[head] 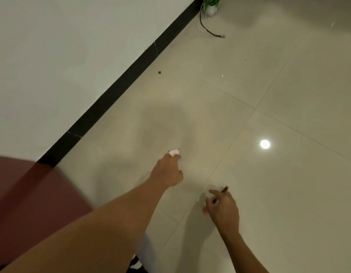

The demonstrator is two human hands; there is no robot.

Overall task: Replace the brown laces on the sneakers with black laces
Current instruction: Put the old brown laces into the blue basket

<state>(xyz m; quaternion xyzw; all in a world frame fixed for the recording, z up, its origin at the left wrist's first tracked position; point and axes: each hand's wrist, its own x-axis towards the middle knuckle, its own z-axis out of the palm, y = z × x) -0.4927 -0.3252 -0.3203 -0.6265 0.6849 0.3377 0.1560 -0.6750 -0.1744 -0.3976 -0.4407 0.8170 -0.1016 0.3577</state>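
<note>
No sneakers or laces show clearly. My left hand point(167, 170) reaches far forward over the floor, and its fingertips hold a small white and yellow scrap point(173, 152). My right hand point(223, 210) hovers lower right and pinches a thin dark stick with a red tip point(223, 190); what the stick is cannot be told. A black and white object point(136, 263), maybe a shoe, peeks out under my left forearm at the bottom edge.
Glossy beige floor tiles point(269, 95) with a lamp reflection. A white wall point(62, 56) with a black skirting board point(131, 75) runs diagonally on the left. A dark red cushion or seat point(28, 194) is at lower left. A black cable point(208, 30) and a plant pot point(210, 6) lie at the top.
</note>
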